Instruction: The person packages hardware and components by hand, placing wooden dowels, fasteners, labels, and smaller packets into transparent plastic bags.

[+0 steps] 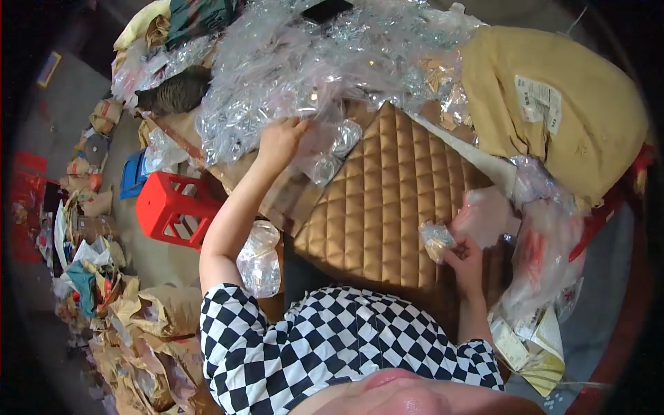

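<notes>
My left hand [282, 144] reaches to the near edge of a heap of clear plastic packets [277, 83]. Its fingers are drawn together against the plastic; what they hold, if anything, I cannot make out. Just right of it lie clear packets with shiny contents [339, 142]. Over the right part of a brown quilted mat [373, 207], my right hand [467, 264] pinches a small clear plastic packet [437, 241] with pale tan contents. A pinkish clear plastic bag [484, 216] rests on the mat beside that hand.
A large tan sack [553, 104] bounds the right side. A dark phone-like object [327, 10] tops the heap. A tabby cat [176, 93] is at the left, above a red stool [173, 207] and blue container [133, 174]. Brown paper bags [162, 311] crowd the left floor.
</notes>
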`<state>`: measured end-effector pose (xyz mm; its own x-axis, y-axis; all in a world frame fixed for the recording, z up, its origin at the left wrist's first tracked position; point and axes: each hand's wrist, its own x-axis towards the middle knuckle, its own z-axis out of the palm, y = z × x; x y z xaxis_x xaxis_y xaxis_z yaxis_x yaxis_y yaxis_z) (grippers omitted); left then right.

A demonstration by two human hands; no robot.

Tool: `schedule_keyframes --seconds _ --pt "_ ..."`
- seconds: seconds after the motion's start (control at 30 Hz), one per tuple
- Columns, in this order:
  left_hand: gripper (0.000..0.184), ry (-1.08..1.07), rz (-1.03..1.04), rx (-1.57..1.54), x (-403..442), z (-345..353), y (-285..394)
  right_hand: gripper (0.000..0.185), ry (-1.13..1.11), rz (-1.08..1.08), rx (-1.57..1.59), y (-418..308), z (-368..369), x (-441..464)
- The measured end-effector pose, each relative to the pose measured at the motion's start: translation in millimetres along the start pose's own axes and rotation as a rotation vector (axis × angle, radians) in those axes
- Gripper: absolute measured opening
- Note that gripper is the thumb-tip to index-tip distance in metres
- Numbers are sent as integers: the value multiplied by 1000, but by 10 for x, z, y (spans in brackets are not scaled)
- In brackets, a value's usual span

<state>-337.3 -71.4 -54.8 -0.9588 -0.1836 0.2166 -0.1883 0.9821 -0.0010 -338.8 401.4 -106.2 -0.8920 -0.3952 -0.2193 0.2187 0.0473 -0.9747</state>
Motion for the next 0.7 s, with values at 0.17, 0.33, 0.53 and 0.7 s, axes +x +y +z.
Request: schedule_keyframes --seconds 0.17,0.33,0.53,0.7 --pt "22 520 501 -64 -109 -335 85 20 -17 3 -6 -144 87 -61" --pt "16 456 547 -341 -365 -1095 697 18 14 -60 -50 -154 122 -131" --pt "11 135 406 -804 -620 -979 1069 24 55 -84 -13 -242 77 -112" --pt "25 143 472 -651 -829 -403 991 21 54 -64 7 -230 -71 -56"
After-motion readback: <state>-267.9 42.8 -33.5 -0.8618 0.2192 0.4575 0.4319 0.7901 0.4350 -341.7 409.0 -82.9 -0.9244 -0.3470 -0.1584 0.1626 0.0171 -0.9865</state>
